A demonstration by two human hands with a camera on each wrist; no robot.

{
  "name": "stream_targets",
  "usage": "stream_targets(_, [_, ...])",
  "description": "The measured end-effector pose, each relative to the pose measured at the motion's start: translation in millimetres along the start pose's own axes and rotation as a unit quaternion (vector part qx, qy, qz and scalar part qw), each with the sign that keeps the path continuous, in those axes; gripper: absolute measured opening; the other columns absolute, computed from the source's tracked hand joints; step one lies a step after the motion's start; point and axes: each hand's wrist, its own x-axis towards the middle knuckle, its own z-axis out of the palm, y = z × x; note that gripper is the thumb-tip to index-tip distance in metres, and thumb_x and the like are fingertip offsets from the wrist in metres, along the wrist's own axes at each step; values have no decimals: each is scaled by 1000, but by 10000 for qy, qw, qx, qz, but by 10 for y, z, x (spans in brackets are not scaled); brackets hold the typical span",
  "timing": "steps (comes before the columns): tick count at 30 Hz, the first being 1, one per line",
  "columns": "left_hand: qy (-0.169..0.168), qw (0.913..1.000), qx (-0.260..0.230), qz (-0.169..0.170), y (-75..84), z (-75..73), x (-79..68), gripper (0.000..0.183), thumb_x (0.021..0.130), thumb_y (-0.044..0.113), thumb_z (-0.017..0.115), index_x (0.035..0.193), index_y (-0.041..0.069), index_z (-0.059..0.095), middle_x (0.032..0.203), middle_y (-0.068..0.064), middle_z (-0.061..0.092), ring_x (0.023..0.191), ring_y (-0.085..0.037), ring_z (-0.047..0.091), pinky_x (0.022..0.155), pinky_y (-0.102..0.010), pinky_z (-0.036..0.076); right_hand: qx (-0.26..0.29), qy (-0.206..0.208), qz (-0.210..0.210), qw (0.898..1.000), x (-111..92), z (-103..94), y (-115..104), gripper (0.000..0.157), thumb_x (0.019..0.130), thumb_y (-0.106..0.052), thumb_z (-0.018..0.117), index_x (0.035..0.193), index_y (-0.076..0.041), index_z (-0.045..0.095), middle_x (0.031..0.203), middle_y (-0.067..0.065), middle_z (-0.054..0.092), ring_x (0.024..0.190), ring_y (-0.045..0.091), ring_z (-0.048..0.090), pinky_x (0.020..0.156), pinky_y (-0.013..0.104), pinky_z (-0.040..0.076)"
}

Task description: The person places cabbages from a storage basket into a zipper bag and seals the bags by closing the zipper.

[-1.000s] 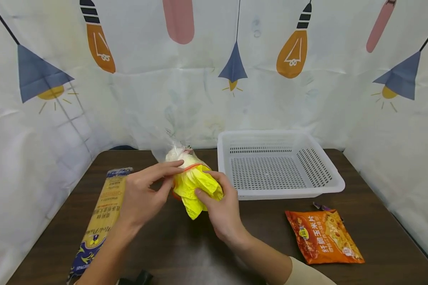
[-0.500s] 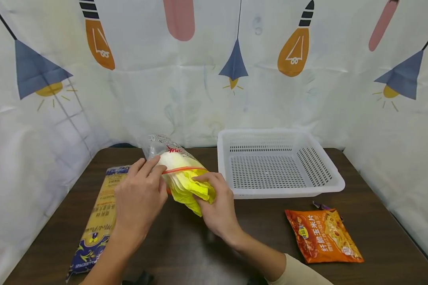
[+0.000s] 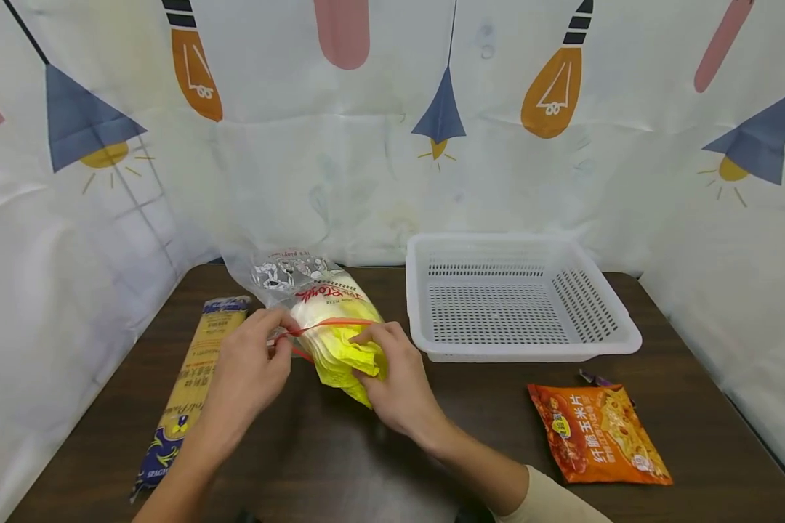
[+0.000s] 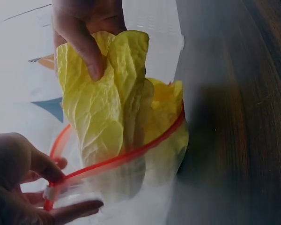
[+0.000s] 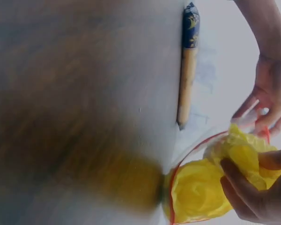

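A napa cabbage (image 3: 340, 356) with yellow, crinkled leaf tips lies partly inside a clear zip bag (image 3: 284, 272) printed with red lettering. My right hand (image 3: 399, 381) grips the leafy end, which sticks out of the bag's mouth; the thumb presses on the leaves in the left wrist view. At the left corner of the mouth my left hand (image 3: 251, 359) pinches the red zip edge (image 4: 117, 161), close by a small pale slider (image 4: 49, 192). The mouth stands wide around the leaves. The cabbage's white base sits within the plastic.
A pack of spaghetti (image 3: 196, 378) lies left of my left arm. At the back right stands a white perforated basket (image 3: 523, 356). An orange snack bag (image 3: 598, 436) lies at the right, with a small purple wrapper (image 3: 592, 378) behind it. A printed curtain (image 3: 366, 189) hangs behind the table.
The bag and cabbage have come lower and tilted, with more of the printed plastic showing toward the back left. My left hand has shifted from the cabbage's side to the zip's left corner.
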Motion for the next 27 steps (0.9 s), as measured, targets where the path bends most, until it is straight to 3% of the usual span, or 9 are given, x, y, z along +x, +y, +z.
stream_targets(4, [118,9993,-345,-53,-20,1,5,20,92,-1,63,97,14,75,106,-6,70,92,-26,64,75,-29,61,235,-15,232,9995,30,28,19,38,84,-3,81,116,-17,67,116,5,61,118,25,60,101,46,51])
stream_targets(7, [191,9991,-387,3,-26,3,10,20,91,-1,66,97,14,77,106,-6,71,86,-23,64,70,-17,53,943,20,616,9936,70,64,20,34,86,-1,78,115,-14,65,118,7,62,115,26,58,97,42,52])
stream_targets(11, [186,9987,-451,160,-21,24,10,21,91,-1,67,97,16,78,109,-4,73,83,-21,65,68,-17,54,2485,-70,1234,9607,119,132,-3,36,88,6,73,120,-4,60,129,15,57,109,27,59,88,38,60])
stream_targets(13, [194,9983,-478,289,-16,31,9,21,91,-1,67,97,16,78,110,-2,73,82,-20,65,68,-18,55,2698,-37,1316,9539,138,162,-18,39,90,4,73,125,-4,58,131,15,54,108,26,59,85,37,61])
stream_targets(15, [223,9978,-490,391,-13,37,5,22,90,-2,68,97,16,79,111,-1,72,83,-19,66,69,-18,55,2255,51,1098,9680,153,184,-21,42,90,0,75,127,-7,58,131,12,56,109,25,61,88,36,60])
stream_targets(17, [255,9975,-463,476,-10,44,2,23,89,-3,68,97,16,79,110,-1,73,82,-19,68,69,-18,56,1357,230,582,9888,166,195,-17,43,88,-4,79,127,-10,61,128,9,62,111,23,62,94,36,58])
stream_targets(19, [269,9973,-418,543,-7,54,2,24,88,-4,68,97,15,79,110,-2,73,82,-19,69,69,-19,57,395,437,-16,9983,173,198,-6,44,86,-6,82,126,-12,64,124,5,67,113,21,65,97,36,57])
stream_targets(23, [249,9973,-362,586,-1,77,4,23,87,-5,68,95,12,79,111,-4,73,83,-20,71,69,-24,60,-680,433,-852,9931,197,201,-2,44,86,-3,81,126,-13,67,125,2,70,112,20,68,99,38,57])
stream_targets(27, [115,9978,-318,572,14,89,-2,23,87,-5,68,98,11,79,112,-5,73,83,-21,71,69,-26,61,-1324,-26,-978,9864,223,197,-36,48,88,-5,80,132,-15,63,133,3,63,116,23,66,100,38,57])
